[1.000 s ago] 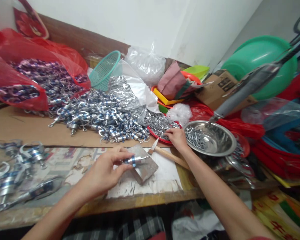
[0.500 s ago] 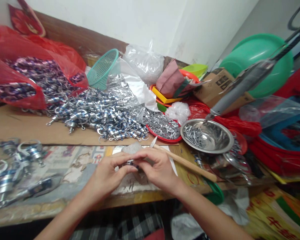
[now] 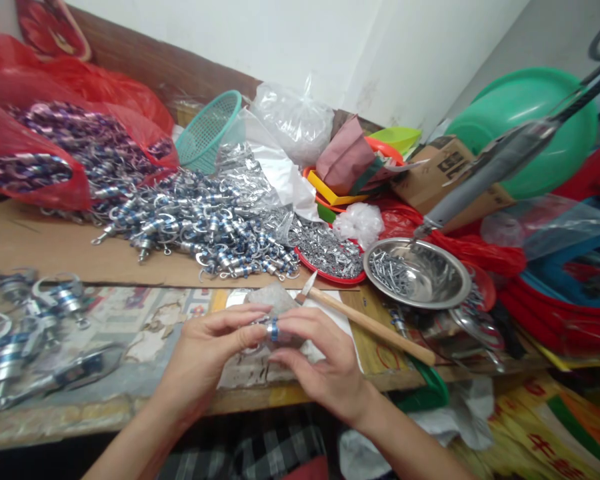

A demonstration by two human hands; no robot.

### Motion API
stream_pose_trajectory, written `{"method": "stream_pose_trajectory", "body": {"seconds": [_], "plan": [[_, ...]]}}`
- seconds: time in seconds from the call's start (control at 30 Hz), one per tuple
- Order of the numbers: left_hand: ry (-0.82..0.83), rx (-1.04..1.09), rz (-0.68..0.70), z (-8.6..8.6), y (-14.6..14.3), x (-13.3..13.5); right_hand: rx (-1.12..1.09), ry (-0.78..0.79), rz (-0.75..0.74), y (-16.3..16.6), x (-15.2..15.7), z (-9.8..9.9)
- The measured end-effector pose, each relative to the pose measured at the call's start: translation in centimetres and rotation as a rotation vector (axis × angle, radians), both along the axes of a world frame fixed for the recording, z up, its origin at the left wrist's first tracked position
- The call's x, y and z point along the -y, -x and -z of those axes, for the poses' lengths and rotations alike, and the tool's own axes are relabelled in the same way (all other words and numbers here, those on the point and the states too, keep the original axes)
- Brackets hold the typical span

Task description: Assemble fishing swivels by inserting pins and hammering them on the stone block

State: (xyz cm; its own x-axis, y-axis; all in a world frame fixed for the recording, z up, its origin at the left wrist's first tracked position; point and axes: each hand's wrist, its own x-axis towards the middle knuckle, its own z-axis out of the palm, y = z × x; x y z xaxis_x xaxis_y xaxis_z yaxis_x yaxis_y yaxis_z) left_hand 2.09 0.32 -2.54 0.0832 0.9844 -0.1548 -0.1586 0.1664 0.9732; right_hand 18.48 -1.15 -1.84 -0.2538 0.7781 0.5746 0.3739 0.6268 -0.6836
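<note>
My left hand (image 3: 203,357) pinches a small silver-and-blue metal hook fitting (image 3: 273,329) between thumb and fingertips. Its shiny blue band shows at the right side; the fingers hide part of the rest. Close against that band, my right hand (image 3: 325,357) has its thumb and forefinger apart. Whether the right fingertips touch the fitting I cannot tell. Behind and below the fingers sits a grey block (image 3: 273,298) on white paper. Just beyond the right hand lies a hammer, its metal head (image 3: 307,288) towards the block and its wooden handle (image 3: 375,327) slanting right.
Several similar fittings (image 3: 10,353) lie at the left front. A large heap (image 3: 200,223) of them spreads on cardboard behind. A red dish (image 3: 325,273) holds small metal pieces, and a steel bowl (image 3: 443,303) holds pins. A grey tool (image 3: 490,173) hangs above the bowl.
My right thumb and fingers have parted from the fitting and spread. The blue band now shows in my left fingers. The whole view has shifted slightly.
</note>
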Motion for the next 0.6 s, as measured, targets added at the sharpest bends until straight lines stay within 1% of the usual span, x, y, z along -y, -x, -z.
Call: {"method": "stream_pose_trajectory", "body": {"seconds": [0.13,0.17,0.23,0.33,0.4,0.5,0.6], "plan": [[0.029,0.024,0.003,-0.2,0.2,0.0,0.248,-0.374,-0.074,-0.7,0.2,0.1],[0.033,0.008,0.014,-0.4,0.2,-0.1,0.278,-0.443,-0.093,-0.9,0.1,0.0],[0.016,-0.044,0.055,-1.0,0.3,-0.2,0.298,-0.533,-0.123,-1.1,-0.1,-0.2],[-0.053,-0.128,0.134,-1.8,0.6,-0.3,0.337,-0.581,-0.141,-1.3,-0.3,-0.5],[-0.080,-0.162,0.151,-2.0,0.7,-0.3,0.393,-0.593,-0.144,-1.5,-0.2,-0.8],[-0.083,-0.173,0.148,-2.0,0.6,-0.3,0.463,-0.619,-0.139,-1.8,0.0,-1.1],[-0.080,-0.149,0.173,-1.9,0.5,-0.3,0.498,-0.645,-0.149,-2.0,0.2,-1.2]]}}
